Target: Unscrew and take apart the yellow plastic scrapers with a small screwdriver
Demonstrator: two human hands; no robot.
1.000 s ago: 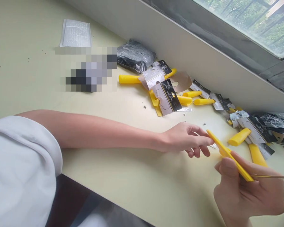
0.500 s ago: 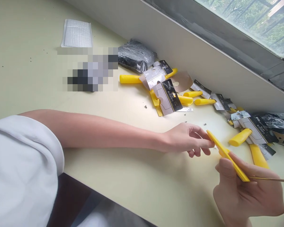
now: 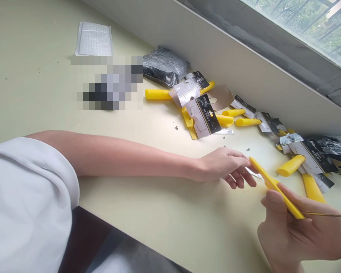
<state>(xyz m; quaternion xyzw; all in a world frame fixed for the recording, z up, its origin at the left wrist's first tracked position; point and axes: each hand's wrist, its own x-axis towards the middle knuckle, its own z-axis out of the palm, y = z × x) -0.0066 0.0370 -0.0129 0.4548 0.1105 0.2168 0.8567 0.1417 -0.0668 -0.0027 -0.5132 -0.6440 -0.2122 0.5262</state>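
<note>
My right hand (image 3: 301, 227) is closed around a slim yellow plastic handle (image 3: 272, 185), gripped between thumb and fingers and slanting up to the left. A thin brass-coloured rod (image 3: 326, 215) runs across the same hand; what it belongs to is out of frame. My left hand (image 3: 230, 167) reaches in from the left, its thumb and forefinger at the handle's upper end, the other fingers loosely bent below. The exact contact of those fingertips is partly hidden. Just under them lies a thin pale strip (image 3: 254, 173) on the table (image 3: 159, 212).
Yellow handles with printed cards (image 3: 206, 115) lie in a row along the wall. Small screws (image 3: 248, 149) are scattered near my left hand. A black plastic-wrapped bundle (image 3: 166, 66) and a bubble-wrap pouch (image 3: 94, 39) lie farther back. Black plastic bags (image 3: 335, 148) sit at right.
My left hand has turned slightly, with its thumb and forefinger higher against the handle's upper end. The pale strip beneath shows more. My right hand keeps its grip.
</note>
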